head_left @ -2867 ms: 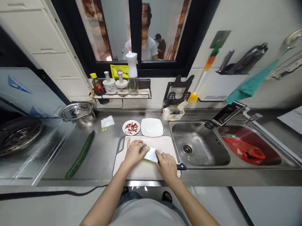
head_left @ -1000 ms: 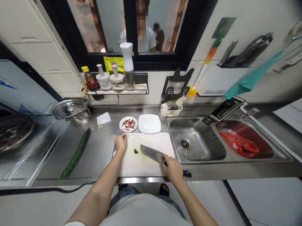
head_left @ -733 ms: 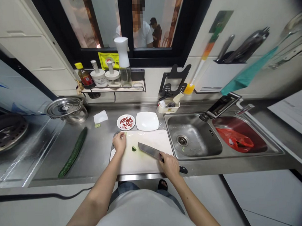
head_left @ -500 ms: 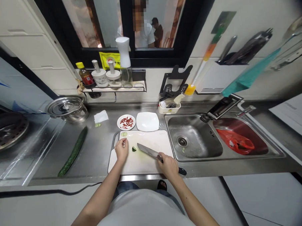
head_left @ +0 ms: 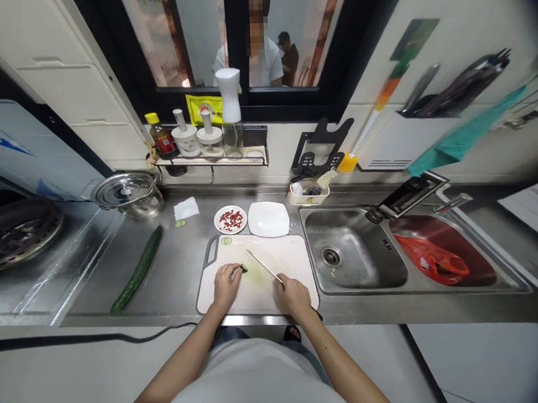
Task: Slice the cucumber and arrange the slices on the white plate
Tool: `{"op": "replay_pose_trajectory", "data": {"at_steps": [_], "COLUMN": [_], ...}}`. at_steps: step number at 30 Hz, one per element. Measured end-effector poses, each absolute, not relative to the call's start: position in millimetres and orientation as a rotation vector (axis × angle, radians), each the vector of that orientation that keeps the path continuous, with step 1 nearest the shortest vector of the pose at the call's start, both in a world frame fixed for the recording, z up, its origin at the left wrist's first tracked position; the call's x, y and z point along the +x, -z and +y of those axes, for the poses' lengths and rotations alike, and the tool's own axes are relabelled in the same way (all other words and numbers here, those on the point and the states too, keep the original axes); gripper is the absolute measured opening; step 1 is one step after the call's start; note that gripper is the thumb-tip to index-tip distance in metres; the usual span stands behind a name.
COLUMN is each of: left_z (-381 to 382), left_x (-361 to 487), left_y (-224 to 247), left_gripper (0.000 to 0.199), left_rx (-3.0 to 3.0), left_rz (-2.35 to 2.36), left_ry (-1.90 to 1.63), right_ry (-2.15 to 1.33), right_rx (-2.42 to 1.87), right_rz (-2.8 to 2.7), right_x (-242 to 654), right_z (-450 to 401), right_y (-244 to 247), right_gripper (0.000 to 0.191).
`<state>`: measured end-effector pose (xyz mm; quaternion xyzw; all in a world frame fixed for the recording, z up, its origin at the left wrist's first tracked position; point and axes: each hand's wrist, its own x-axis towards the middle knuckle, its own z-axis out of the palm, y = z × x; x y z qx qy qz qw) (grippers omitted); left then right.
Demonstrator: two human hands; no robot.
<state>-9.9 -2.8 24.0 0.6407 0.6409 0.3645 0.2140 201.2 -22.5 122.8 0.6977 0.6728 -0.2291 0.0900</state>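
My right hand (head_left: 294,295) is wrapped round the handle of a kitchen knife (head_left: 263,264). Its blade stands edge-down over the white cutting board (head_left: 277,302), pointing away and to the left. At the left of the blade, my left hand (head_left: 227,283) has its fingertips closed on a small dark green cucumber piece (head_left: 244,268). Thin cucumber slices (head_left: 226,241) lie at the board's upper left corner. A whole cucumber (head_left: 138,269) rests on the steel counter to the left. Behind the board are a plate of chopped red bits (head_left: 230,220) and a white plate (head_left: 268,219).
A double sink (head_left: 355,251) lies right of the board, with a red plastic bag (head_left: 432,261) in its right basin. A lidded pot (head_left: 130,195), a paper towel (head_left: 186,208) and more cucumber slices (head_left: 180,224) are at the left. A seasoning rack (head_left: 209,161) hangs behind.
My left hand has moved right and nearer me, and its fingers have closed on the cucumber piece. My right hand has turned the knife from lying flat to edge-down. The view has shifted slightly.
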Motion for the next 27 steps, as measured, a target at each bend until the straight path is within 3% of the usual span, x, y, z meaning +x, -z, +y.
{"op": "replay_pose_trajectory", "data": {"at_steps": [27], "left_z": [-0.9], "left_x": [-4.4], "left_y": [-9.9], "left_gripper": [0.017], "left_rx": [1.829], "left_rz": [1.590], "left_ry": [-1.177], "right_ry": [0.579], "right_rx": [1.847], "right_rz": [2.231], "right_x": [168.7], "right_z": [-33.4], "right_y": [-119.5], "right_gripper": [0.036]}}
